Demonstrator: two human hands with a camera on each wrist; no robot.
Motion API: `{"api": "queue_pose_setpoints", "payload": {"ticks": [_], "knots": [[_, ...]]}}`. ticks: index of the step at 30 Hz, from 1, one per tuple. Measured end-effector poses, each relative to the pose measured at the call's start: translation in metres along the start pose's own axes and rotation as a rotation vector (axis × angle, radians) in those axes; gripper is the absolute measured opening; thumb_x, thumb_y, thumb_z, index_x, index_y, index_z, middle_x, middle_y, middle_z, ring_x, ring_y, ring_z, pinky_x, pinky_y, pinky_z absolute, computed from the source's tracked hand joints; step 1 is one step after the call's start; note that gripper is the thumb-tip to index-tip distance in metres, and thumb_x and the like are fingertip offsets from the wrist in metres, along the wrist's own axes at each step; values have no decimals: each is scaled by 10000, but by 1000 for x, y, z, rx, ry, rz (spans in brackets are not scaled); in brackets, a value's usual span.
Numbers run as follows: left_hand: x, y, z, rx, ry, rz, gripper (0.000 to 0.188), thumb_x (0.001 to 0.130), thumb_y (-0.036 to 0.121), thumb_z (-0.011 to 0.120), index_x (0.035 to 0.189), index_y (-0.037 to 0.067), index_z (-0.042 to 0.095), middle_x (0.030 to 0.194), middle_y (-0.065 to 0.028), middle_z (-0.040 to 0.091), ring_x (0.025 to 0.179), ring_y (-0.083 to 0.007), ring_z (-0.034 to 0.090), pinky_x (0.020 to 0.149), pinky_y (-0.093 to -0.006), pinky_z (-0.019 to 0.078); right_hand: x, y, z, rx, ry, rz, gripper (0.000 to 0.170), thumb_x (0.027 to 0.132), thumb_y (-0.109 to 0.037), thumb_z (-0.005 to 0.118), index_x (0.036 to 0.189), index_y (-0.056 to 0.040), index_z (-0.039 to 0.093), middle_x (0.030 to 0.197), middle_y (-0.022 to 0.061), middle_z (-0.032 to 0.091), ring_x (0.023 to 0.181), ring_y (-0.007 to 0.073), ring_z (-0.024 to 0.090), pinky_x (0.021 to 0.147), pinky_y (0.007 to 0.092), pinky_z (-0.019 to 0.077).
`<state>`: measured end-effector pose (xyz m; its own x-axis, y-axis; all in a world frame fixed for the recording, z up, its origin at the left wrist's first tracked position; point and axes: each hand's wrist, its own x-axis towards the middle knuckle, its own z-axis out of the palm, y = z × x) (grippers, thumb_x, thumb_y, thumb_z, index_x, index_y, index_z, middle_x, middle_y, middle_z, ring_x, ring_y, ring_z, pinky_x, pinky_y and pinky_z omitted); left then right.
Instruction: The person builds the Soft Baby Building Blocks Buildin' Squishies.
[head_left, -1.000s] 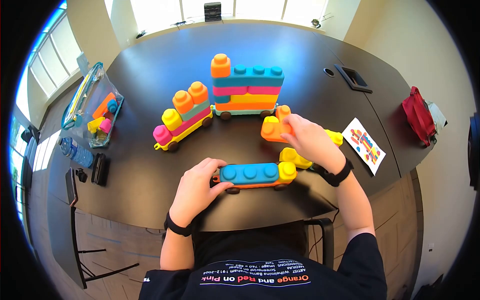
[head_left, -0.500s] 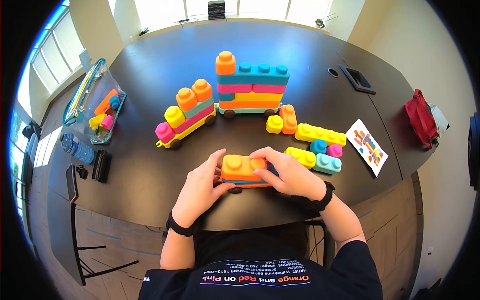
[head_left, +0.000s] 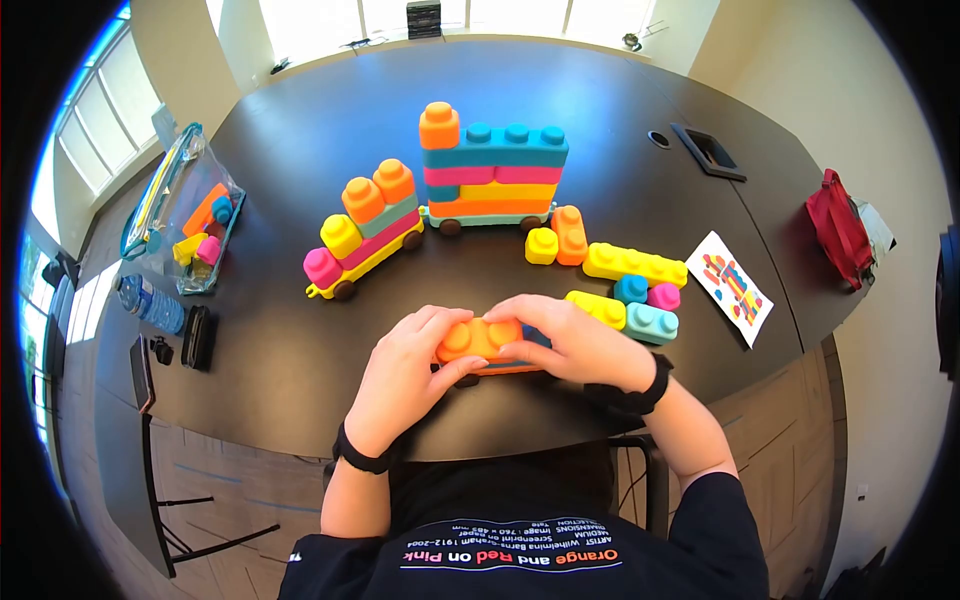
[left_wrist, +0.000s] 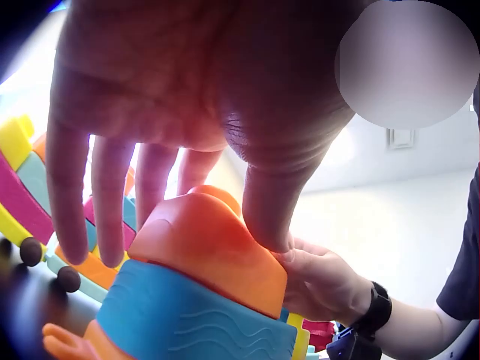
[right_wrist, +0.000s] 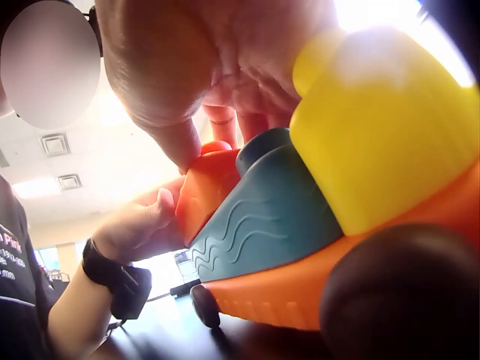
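Note:
Both hands are at an orange two-stud block (head_left: 480,340) set on the left part of a long blue block (right_wrist: 270,210). My left hand (head_left: 400,370) holds the orange block's left end, thumb on the near side and fingers beyond it. From the right, my right hand (head_left: 580,342) pinches the same block between thumb and fingers. Under the blue block is an orange wheeled base (right_wrist: 277,292) with dark wheels, standing on the table. A yellow block (right_wrist: 382,127) sits at the base's right end, hidden beneath my right hand in the head view.
Behind stand a tall block wagon (head_left: 495,190) and a stepped yellow-based wagon (head_left: 370,235). Loose blocks, including a long yellow one (head_left: 635,265), lie right, beside a picture sheet (head_left: 732,290). A clear bag (head_left: 190,220), water bottle (head_left: 150,304) and black case (head_left: 197,338) are left.
My right hand has brought the orange block from the loose blocks at right onto the blue block. My left hand has shifted from the wagon's left end up to the orange block.

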<state>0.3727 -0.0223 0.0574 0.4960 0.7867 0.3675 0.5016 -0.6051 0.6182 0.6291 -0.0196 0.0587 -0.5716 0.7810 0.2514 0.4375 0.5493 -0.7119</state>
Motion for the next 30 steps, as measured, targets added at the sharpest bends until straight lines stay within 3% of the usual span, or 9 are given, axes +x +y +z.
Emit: {"api": "queue_pose_setpoints", "payload": {"ticks": [2, 8, 15, 18, 20, 22, 24, 28, 30], "knots": [[2, 2, 0, -12, -24, -34, 481, 856, 196, 868, 1259, 23, 671, 1139, -161, 697, 1018, -367, 691, 899, -397, 561, 5, 3, -17, -132, 9, -83, 293, 997, -181, 724, 1246, -37, 668, 1212, 160, 708, 1141, 343, 674, 978, 419, 545], [0, 1, 4, -55, 6, -59, 456, 868, 195, 860, 1249, 29, 670, 1106, -157, 688, 1002, -358, 690, 878, -390, 568, 27, 58, -70, -1088, 99, 318, 315, 899, -362, 791, 1014, -84, 699, 962, 127, 734, 960, 320, 720, 829, 439, 557], [-1, 3, 6, -52, 1, -94, 448, 879, 196, 852, 1253, 33, 666, 1102, -152, 687, 998, -349, 692, 873, -387, 572, 51, 102, -79, -1017, -92, 485, 368, 866, -392, 811, 1032, -72, 736, 962, 111, 767, 905, 302, 760, 784, 442, 582], [-2, -1, 7, -32, 12, -91, 442, 888, 245, 842, 1254, 64, 673, 1114, -123, 694, 990, -341, 702, 849, -399, 582, 47, 105, -74, -1006, -14, 486, 352, 879, -369, 805, 1061, -77, 728, 951, 110, 765, 887, 306, 762, 768, 437, 588], [-2, -2, 9, -21, 11, -80, 441, 894, 295, 833, 1255, 94, 680, 1128, -96, 700, 983, -335, 712, 826, -412, 591, 40, 86, -76, -1079, 220, 464, 315, 899, -336, 788, 1066, -78, 720, 942, 110, 753, 888, 322, 755, 777, 447, 590], [-2, -2, 9, -26, 28, -71, 438, 896, 299, 831, 1252, 93, 679, 1130, -94, 701, 988, -331, 712, 824, -412, 592, 25, 61, -75, -1059, 292, 483, 256, 920, -278, 769, 1057, -72, 703, 989, 122, 730, 928, 326, 741, 801, 460, 587], [-2, 3, 7, -40, 17, -90, 439, 889, 245, 841, 1253, 66, 673, 1122, -120, 696, 997, -338, 704, 847, -399, 585, 8, 47, -73, -800, 551, 363, 212, 930, -214, 758, 1050, -54, 687, 1047, 135, 704, 975, 320, 723, 820, 473, 578], [-1, 2, 7, -45, 12, -87, 443, 881, 192, 852, 1255, 42, 668, 1114, -145, 689, 1001, -344, 696, 862, -386, 580, -29, 22, -59, -305, 589, 96, 203, 976, -71, 675, 1171, -17, 678, 1114, 155, 656, 1007, 315, 677, 882, 395, 547], [-2, 3, 6, -44, 1, -101, 445, 880, 193, 852, 1256, 42, 668, 1113, -145, 688, 999, -345, 696, 861, -385, 581, -45, 9, -46, -117, 576, 170, 214, 998, -33, 626, 1205, -8, 674, 1160, 152, 626, 1056, 306, 644, 936, 364, 517]]}}
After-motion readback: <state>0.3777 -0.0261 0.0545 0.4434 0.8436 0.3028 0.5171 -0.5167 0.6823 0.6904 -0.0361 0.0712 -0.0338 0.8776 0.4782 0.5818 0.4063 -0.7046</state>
